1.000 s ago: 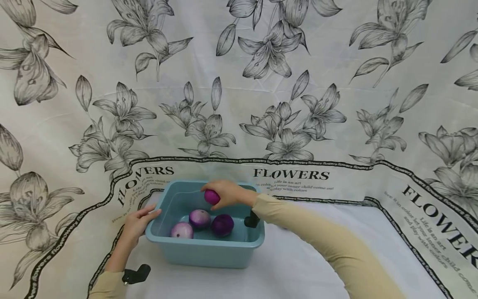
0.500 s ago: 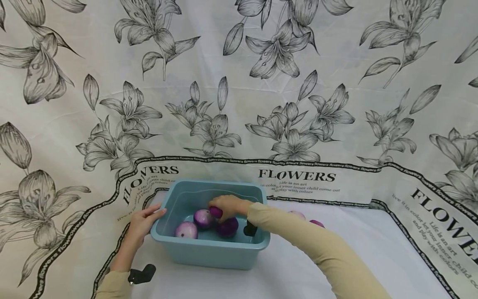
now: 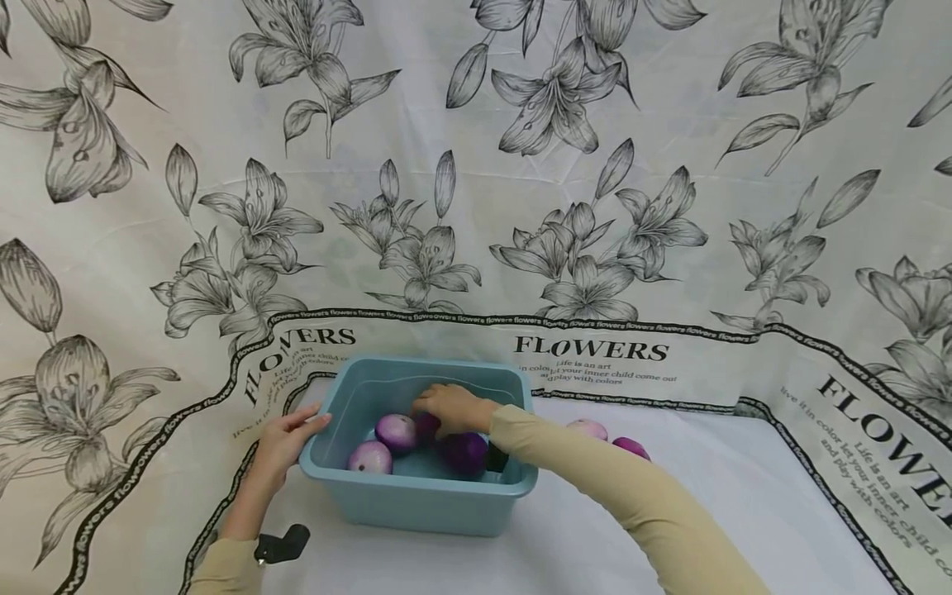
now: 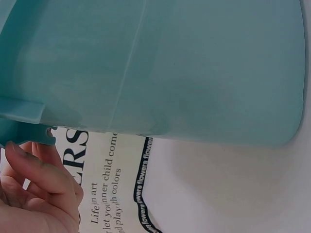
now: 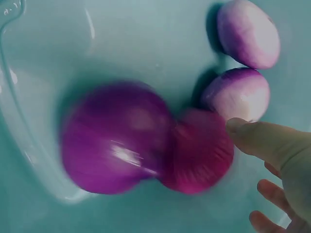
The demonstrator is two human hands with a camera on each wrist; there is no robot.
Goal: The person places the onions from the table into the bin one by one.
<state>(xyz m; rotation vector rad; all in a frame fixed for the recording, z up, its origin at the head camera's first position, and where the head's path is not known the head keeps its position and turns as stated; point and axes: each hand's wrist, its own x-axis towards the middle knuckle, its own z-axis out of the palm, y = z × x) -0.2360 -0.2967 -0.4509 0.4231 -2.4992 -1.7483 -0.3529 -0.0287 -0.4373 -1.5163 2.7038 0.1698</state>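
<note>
Tub (image 3: 416, 508) at L hand (image 3: 286, 442) is smooth plastic w/ a semi-gloss finish. Close to R hand (image 3: 455, 409), magenta onion (image 5: 201, 155) looks rather matt, w/ fine ribs; dark purple onion (image 5: 114, 141) beside it is smooth, v. glossy. Sleeve (image 3: 617, 483) behind R hand: matt cloth w/ creases.

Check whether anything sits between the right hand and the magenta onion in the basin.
Nothing visible does: the right hand is right beside the magenta onion, with no object between. The dark purple onion lies on the opposite side.
</note>
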